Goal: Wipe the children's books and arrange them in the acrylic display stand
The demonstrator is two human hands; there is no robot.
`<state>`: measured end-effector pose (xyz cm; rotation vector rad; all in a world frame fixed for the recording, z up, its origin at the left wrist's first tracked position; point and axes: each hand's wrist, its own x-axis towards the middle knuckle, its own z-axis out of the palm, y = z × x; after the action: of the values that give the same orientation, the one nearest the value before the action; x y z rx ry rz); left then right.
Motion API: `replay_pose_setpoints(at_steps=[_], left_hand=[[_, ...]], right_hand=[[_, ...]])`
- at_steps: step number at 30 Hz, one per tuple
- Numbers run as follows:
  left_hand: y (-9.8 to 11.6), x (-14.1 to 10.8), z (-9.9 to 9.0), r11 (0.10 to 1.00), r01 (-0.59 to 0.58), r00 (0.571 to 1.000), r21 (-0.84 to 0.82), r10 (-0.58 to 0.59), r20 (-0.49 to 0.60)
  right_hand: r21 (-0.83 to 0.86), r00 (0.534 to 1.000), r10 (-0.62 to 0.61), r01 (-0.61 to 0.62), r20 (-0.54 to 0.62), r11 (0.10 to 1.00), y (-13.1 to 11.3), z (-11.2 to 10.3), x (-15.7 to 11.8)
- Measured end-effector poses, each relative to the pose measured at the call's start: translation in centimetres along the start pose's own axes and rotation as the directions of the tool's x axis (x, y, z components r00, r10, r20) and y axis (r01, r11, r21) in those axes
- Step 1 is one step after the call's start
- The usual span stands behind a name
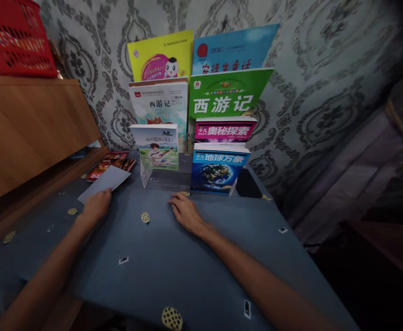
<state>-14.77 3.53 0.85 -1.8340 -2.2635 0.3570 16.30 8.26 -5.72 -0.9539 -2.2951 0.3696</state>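
Note:
My left hand is closed on the near edge of a thin book with a plain pale cover, held slightly tilted at the left of the table. Partly behind it lies a red book. My right hand rests on the blue tablecloth with loosely bent fingers and holds nothing. Just beyond it, a clear acrylic stand carries two columns of upright books. A small book with a guitar player fronts the left column; a blue book with a globe fronts the right one.
A dark flat object lies right of the stand. At left stands a wooden cabinet with a red plastic basket on top. Patterned wallpaper covers the wall behind, and a curtain hangs at right.

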Motion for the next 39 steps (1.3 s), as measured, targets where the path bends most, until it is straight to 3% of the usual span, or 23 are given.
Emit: replay_pose_setpoints(at_steps=[8,15,21,24,28,31,36,39], left_hand=[[-0.7,-4.0,0.5,0.992,-0.084,0.989,0.093,0.072,0.128],[-0.8,-6.9,-1.3,0.993,-0.122,0.972,0.003,0.118,0.203],[-1.3,-9.2,-0.5,0.976,-0.190,0.961,-0.107,0.207,0.181],[-0.7,-10.2,-0.4,0.963,-0.225,0.952,-0.150,0.250,0.178],[1.9,-11.7,-2.3,0.938,-0.294,0.918,-0.183,0.331,0.221],[4.8,-12.8,-4.4,0.922,-0.348,0.890,-0.168,0.381,0.252],[10.0,-13.6,-6.2,0.821,-0.564,0.805,-0.083,0.570,0.164],[13.1,-13.9,-6.5,0.713,-0.692,0.713,-0.116,0.700,0.045]], right_hand=[[0.013,1.000,0.006,-0.005,-0.014,1.000,0.2,0.2,0.0],[0.000,1.000,0.006,-0.006,0.003,1.000,0.0,0.1,0.1],[0.015,1.000,0.017,-0.017,0.017,1.000,-0.4,-0.3,0.1],[0.074,1.000,-0.005,0.007,-0.029,0.997,-0.9,-0.6,0.0],[0.180,0.980,-0.072,0.106,-0.184,0.978,-1.7,-1.2,-0.9],[0.226,0.963,-0.145,0.196,-0.226,0.954,-2.4,-2.0,-2.1],[0.171,0.965,-0.236,0.253,-0.113,0.952,-4.5,-4.5,-4.7],[0.175,0.975,-0.223,0.219,0.004,0.960,-6.0,-5.8,-5.9]])
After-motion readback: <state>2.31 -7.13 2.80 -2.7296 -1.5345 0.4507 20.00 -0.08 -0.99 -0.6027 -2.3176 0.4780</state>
